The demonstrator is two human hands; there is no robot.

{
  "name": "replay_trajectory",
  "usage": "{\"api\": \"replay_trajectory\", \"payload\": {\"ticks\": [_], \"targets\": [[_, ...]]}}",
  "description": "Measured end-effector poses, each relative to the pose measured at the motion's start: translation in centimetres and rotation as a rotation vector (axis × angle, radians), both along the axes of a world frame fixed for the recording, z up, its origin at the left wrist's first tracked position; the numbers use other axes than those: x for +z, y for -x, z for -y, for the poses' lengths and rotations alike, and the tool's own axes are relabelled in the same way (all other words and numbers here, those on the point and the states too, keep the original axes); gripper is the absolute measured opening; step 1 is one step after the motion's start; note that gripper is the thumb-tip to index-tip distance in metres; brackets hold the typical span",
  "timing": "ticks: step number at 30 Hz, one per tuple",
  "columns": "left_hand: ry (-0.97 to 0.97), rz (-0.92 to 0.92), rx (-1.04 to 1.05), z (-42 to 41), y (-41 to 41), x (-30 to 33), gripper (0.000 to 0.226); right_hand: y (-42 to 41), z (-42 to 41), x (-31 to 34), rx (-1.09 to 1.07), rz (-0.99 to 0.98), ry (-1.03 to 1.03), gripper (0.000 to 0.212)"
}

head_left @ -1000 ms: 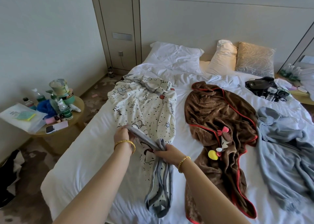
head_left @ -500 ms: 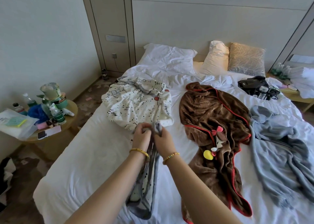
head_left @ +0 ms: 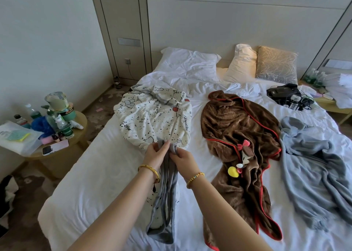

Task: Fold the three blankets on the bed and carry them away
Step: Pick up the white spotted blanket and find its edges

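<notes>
Three blankets lie side by side on the white bed [head_left: 91, 174]. The white cartoon-print blanket [head_left: 152, 119] with a grey edge is on the left, bunched up. My left hand [head_left: 155, 155] and my right hand [head_left: 182, 160] are together at its near end, both pinching its grey edge, which hangs down toward me. The brown blanket [head_left: 238, 123] with red trim and a small doll lies crumpled in the middle. The grey blanket [head_left: 312, 161] lies crumpled on the right.
A round bedside table [head_left: 76, 138] on the left carries bottles, a phone and a plastic pouch. Pillows [head_left: 190, 64] rest at the headboard. A black pile of cables and devices [head_left: 289, 96] sits on the bed's far right. A second table [head_left: 335, 106] stands at the right.
My hands were apart holding the grey edge stretched; they have come together and moved up the bed, gathering the edge. The view has shifted slightly.
</notes>
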State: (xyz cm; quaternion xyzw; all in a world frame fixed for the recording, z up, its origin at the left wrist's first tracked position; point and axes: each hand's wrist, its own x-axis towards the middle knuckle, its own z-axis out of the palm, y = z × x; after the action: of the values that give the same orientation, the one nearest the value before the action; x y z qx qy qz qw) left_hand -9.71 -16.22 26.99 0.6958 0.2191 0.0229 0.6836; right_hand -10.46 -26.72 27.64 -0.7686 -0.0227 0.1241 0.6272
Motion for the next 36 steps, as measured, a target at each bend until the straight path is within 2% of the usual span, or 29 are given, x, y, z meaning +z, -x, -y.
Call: {"api": "replay_trajectory", "payload": {"ticks": [4,8,11,13,14,16,20,23,28,33,36], "targets": [[-0.122,-0.002,0.056,-0.3,0.3,-0.1,0.024,0.1,-0.2,0.3,-0.008,-0.035,0.022,0.016],[-0.183,0.017,-0.011,0.0,0.9,-0.4,0.02,-0.1,-0.5,0.5,-0.274,-0.026,0.066,0.004],[-0.183,0.087,-0.073,0.4,1.2,-0.5,0.014,-0.2,-0.5,0.6,-0.228,0.109,0.201,0.02],[-0.149,0.101,-0.063,0.4,1.0,-0.3,0.01,0.2,-0.8,0.6,-0.149,0.179,0.258,0.027],[-0.122,0.091,-0.052,0.4,0.9,-0.2,0.01,0.3,-0.9,0.5,-0.129,0.204,0.275,0.024],[-0.067,0.065,-0.049,0.4,0.7,0.0,0.012,0.3,-1.1,0.3,-0.128,0.254,0.304,0.021],[0.023,0.057,-0.055,0.3,0.3,-0.1,0.009,0.4,-1.2,0.2,-0.107,0.378,0.394,0.029],[0.201,0.056,-0.033,0.5,0.3,0.2,0.004,0.6,-1.0,0.2,-0.081,0.474,0.452,0.036],[0.57,0.002,-0.014,0.1,0.5,0.7,0.025,0.5,-0.7,0.0,-0.052,0.506,0.451,0.033],[0.437,0.016,-0.05,-0.3,0.7,0.2,0.014,0.9,-0.9,0.1,0.0,0.365,0.341,0.021],[0.424,-0.01,-0.066,-0.5,0.9,0.0,0.028,0.9,-0.9,-0.2,0.009,0.32,0.345,0.015]]}}
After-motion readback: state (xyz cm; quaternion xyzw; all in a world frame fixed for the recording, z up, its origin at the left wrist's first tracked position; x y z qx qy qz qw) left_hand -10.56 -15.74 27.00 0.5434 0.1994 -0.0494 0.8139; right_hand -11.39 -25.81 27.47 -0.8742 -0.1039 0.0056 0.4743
